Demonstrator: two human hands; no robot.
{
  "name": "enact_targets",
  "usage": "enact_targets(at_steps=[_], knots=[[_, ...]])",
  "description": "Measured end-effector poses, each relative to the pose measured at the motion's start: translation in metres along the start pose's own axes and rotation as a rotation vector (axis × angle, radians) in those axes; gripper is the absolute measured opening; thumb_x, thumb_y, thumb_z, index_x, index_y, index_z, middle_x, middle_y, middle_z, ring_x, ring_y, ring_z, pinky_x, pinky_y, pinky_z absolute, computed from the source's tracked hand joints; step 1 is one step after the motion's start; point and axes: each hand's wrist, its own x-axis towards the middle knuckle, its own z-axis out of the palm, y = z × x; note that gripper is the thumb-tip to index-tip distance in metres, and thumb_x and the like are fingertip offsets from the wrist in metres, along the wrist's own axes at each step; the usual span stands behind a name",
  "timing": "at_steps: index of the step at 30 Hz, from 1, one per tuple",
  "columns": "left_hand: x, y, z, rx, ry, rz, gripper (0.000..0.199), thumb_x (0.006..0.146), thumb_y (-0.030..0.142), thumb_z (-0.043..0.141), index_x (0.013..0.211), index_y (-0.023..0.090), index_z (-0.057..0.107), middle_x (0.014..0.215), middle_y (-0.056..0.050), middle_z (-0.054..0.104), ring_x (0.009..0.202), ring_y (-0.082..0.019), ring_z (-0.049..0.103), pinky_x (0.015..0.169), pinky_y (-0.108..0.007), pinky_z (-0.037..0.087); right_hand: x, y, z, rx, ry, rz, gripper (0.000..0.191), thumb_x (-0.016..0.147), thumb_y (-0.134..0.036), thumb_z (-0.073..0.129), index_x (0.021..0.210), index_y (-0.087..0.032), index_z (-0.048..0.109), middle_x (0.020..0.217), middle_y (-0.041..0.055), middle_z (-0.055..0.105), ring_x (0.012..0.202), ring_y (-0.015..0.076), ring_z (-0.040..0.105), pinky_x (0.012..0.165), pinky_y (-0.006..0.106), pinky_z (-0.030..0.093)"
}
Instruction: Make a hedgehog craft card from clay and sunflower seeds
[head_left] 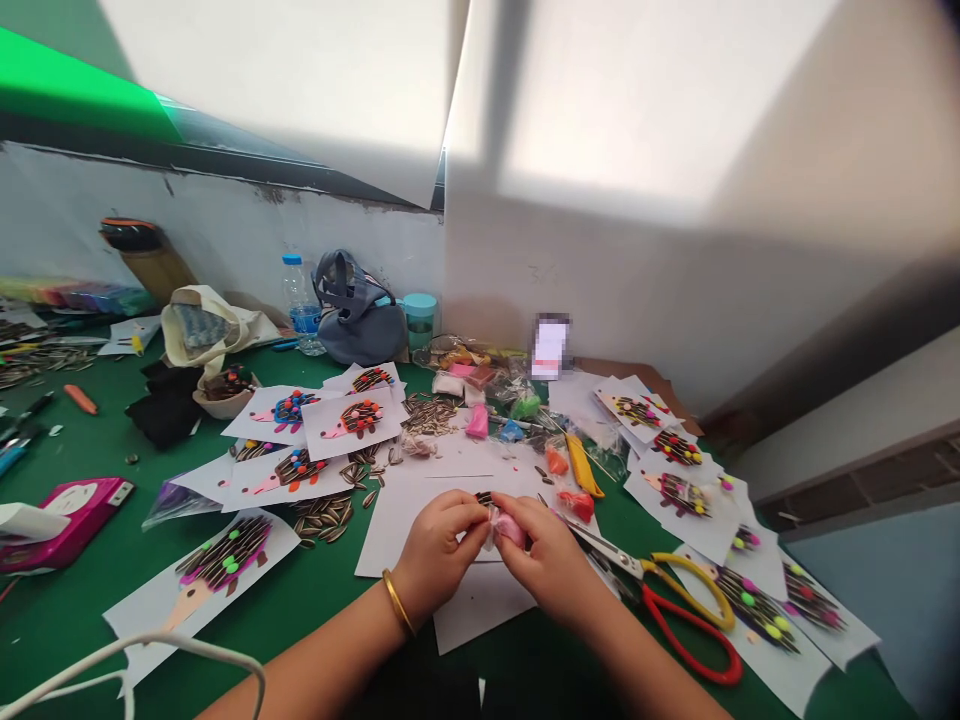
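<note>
A small clear packet of pink clay point(511, 530) is held up over white paper point(401, 530). My left hand point(441, 545) pinches the left end of the packet, and a gold bangle circles that wrist. Around the packet's right side, the fingers of my right hand point(551, 560) are closed. The tips of some dark sticks or seeds show just behind my fingertips. Scissors point(637, 565) with a yellow and a red handle lie beside my right hand. Sunflower seeds point(326, 518) are heaped to the left of the paper.
Paper hedgehog cards point(352, 425) with seed spines lie on both sides of the green table. Farther back are clay packets point(476, 420), a phone point(551, 345), a bottle point(304, 315), a grey bag point(364, 325) and a cup point(420, 318). A white cable point(187, 645) loops at front left.
</note>
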Motion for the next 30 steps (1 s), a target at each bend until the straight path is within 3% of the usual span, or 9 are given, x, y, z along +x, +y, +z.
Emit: enact_targets(at_steps=[5, 10, 13, 16, 21, 23, 27, 30], knots=[[0.010, 0.012, -0.002, -0.085, 0.114, -0.147, 0.013, 0.085, 0.027, 0.062, 0.079, 0.020, 0.071, 0.078, -0.004, 0.065, 0.076, -0.017, 0.057, 0.072, -0.029, 0.044, 0.014, 0.005, -0.013, -0.011, 0.043, -0.004, 0.040, 0.087, -0.024, 0.056, 0.127, -0.020, 0.059, 0.112, 0.0086, 0.066, 0.106, 0.0223, 0.060, 0.094, 0.038, 0.050], [0.019, 0.019, 0.001, -0.523, 0.063, -0.480, 0.027, 0.077, 0.041, 0.071, 0.088, 0.016, 0.070, 0.078, -0.005, 0.067, 0.070, -0.016, 0.058, 0.063, -0.027, 0.045, 0.016, 0.018, -0.019, 0.039, 0.084, -0.023, 0.046, 0.087, -0.024, 0.055, 0.133, -0.022, 0.054, 0.127, 0.0086, 0.059, 0.118, 0.0230, 0.055, 0.101, 0.038, 0.046], [0.023, 0.020, 0.005, -0.661, 0.041, -0.565, 0.033, 0.071, 0.042, 0.076, 0.088, 0.015, 0.069, 0.075, -0.003, 0.066, 0.066, -0.014, 0.056, 0.061, -0.025, 0.043, 0.012, 0.025, -0.016, 0.065, 0.085, -0.049, 0.048, 0.088, -0.021, 0.051, 0.136, -0.024, 0.051, 0.131, 0.0081, 0.057, 0.122, 0.0222, 0.052, 0.103, 0.037, 0.045], [0.027, 0.016, 0.008, -0.596, 0.008, -0.512, 0.031, 0.070, 0.039, 0.077, 0.089, 0.016, 0.070, 0.079, -0.004, 0.065, 0.068, -0.015, 0.057, 0.062, -0.027, 0.045, 0.008, 0.031, -0.012, 0.069, 0.088, -0.050, 0.046, 0.089, -0.022, 0.050, 0.135, -0.024, 0.051, 0.130, 0.0082, 0.057, 0.122, 0.0223, 0.052, 0.103, 0.038, 0.045], [0.031, 0.010, 0.009, -0.020, -0.038, -0.102, 0.008, 0.081, 0.023, 0.062, 0.077, 0.020, 0.069, 0.078, -0.004, 0.062, 0.078, -0.017, 0.055, 0.075, -0.030, 0.045, 0.007, 0.036, -0.009, 0.068, 0.076, -0.072, 0.045, 0.089, -0.024, 0.051, 0.134, -0.023, 0.052, 0.124, 0.0084, 0.061, 0.116, 0.0219, 0.057, 0.099, 0.037, 0.047], [0.034, 0.009, 0.008, 0.038, -0.019, -0.082, 0.011, 0.083, 0.022, 0.059, 0.075, 0.020, 0.066, 0.079, -0.003, 0.060, 0.078, -0.018, 0.054, 0.073, -0.029, 0.045, 0.008, 0.041, -0.012, 0.049, 0.125, -0.051, 0.043, 0.090, -0.028, 0.052, 0.132, -0.022, 0.054, 0.123, 0.0085, 0.063, 0.112, 0.0219, 0.059, 0.096, 0.036, 0.049], [0.041, 0.010, 0.003, -0.249, 0.115, -0.412, 0.015, 0.079, 0.035, 0.066, 0.079, 0.020, 0.065, 0.075, -0.002, 0.060, 0.069, -0.017, 0.055, 0.055, -0.025, 0.044, 0.015, 0.059, -0.026, -0.114, 0.330, 0.086, 0.041, 0.088, -0.034, 0.054, 0.127, -0.019, 0.055, 0.122, 0.0103, 0.063, 0.102, 0.0233, 0.063, 0.085, 0.035, 0.051], [0.043, 0.009, -0.001, -0.502, 0.169, -0.557, 0.030, 0.067, 0.037, 0.078, 0.088, 0.018, 0.069, 0.084, -0.003, 0.066, 0.074, -0.017, 0.058, 0.054, -0.023, 0.044, 0.020, 0.068, -0.032, -0.339, 0.313, 0.085, 0.033, 0.085, -0.035, 0.059, 0.114, -0.020, 0.061, 0.115, 0.0101, 0.066, 0.106, 0.0271, 0.060, 0.088, 0.040, 0.047]])
